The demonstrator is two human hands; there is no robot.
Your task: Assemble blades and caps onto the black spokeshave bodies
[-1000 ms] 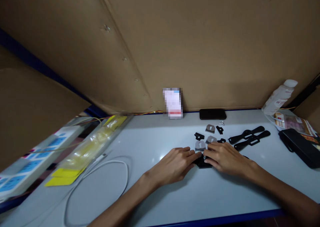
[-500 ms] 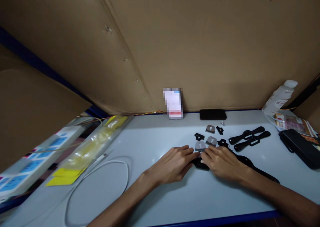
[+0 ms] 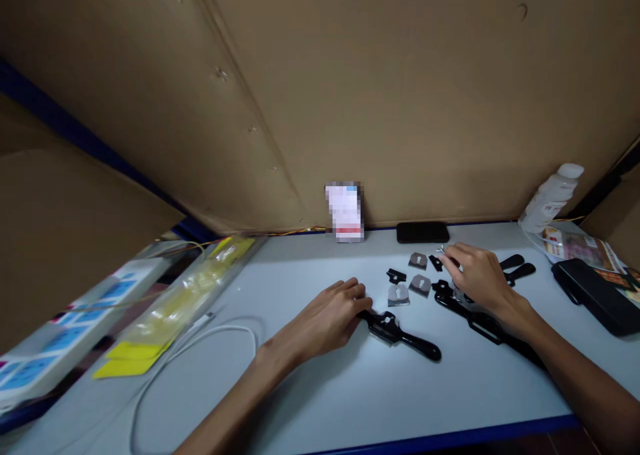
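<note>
1. Head view: left hand (image 3: 340, 315), fingers folded over one handle of a black spokeshave (image 3: 399, 335), the other handle pointing right across the white table (image 3: 310, 401).
2. Over on the right, right hand (image 3: 477, 276), thumb and forefinger narrow, tips right at some small silver hardware (image 3: 441, 249); whether they pinch it, I cannot tell.
3. Between the hands, three grey slotted blades (image 3: 421, 285), with three black clamp plates (image 3: 397, 276) among and beside them.
4. One more black spokeshave body (image 3: 469, 314) runs partly under the right forearm; just behind the right hand, two black handle ends (image 3: 523, 271) show.
5. At the back, one black phone (image 3: 423, 232) lying flat, one bottle (image 3: 550, 198) farther right.
</note>
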